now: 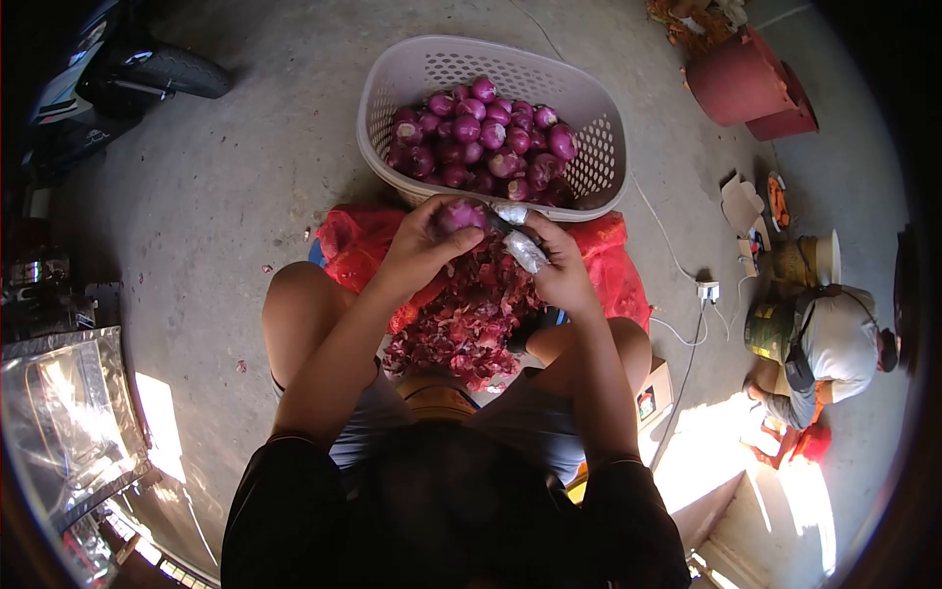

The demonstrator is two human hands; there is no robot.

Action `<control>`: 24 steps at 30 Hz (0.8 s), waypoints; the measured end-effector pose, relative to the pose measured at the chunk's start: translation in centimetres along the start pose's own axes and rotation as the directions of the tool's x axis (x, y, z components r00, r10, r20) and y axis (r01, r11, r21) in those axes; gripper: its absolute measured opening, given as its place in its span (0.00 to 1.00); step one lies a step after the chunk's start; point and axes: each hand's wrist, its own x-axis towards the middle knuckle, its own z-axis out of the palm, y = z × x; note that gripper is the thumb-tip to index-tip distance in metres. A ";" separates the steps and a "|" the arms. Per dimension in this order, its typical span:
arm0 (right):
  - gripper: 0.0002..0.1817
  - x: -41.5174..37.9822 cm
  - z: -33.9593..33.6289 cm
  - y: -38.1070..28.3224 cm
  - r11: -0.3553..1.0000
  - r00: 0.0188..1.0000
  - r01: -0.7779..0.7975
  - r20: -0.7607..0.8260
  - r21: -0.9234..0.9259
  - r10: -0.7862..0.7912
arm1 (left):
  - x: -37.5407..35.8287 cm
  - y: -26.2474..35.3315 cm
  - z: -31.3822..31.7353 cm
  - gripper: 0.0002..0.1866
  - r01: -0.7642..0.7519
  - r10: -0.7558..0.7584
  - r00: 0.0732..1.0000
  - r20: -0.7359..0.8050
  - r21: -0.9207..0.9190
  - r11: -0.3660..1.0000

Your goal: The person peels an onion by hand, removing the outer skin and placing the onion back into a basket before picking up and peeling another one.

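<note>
Right at the centre, the left hand (424,243) is wrapped around a purple onion (459,214), while the right hand (561,270) grips a knife (520,240) whose foil-wrapped blade points at that onion. Below both hands a heap of red onion skins (461,324) lies on a red mesh sack (613,270). Just beyond, a pale plastic basket (599,157) holds many peeled purple onions (486,147). Farther right, another person (824,348) crouches on the concrete.
</note>
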 end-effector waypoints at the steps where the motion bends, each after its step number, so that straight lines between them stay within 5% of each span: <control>1: 0.25 -0.1 -0.2 -0.3 0.996 0.999 -0.051 0.022 0.072 0.050 | -0.1 0.0 -0.2 0.23 0.009 -0.009 1.000 -0.005 0.006 1.000; 3: 0.28 -0.1 -0.5 -2.1 0.965 0.987 -0.157 0.076 0.212 0.144 | -0.2 0.0 -0.4 0.24 0.011 -0.010 1.000 -0.014 0.016 1.000; 6: 0.31 -0.4 -0.8 -1.5 0.974 0.977 -0.200 0.101 0.105 0.189 | -0.3 0.0 -0.6 0.24 -0.020 0.020 1.000 0.005 0.029 0.999; 15: 0.22 0.0 -0.4 -0.1 0.999 0.994 -0.032 0.102 0.001 0.032 | 0.0 -0.4 -0.5 0.23 -0.035 0.034 0.999 0.018 0.072 0.997; 24: 0.23 0.4 -1.5 -1.1 0.996 0.999 0.019 -0.035 0.090 -0.016 | -0.4 0.6 0.1 0.29 -0.031 0.035 0.994 0.100 -0.038 0.999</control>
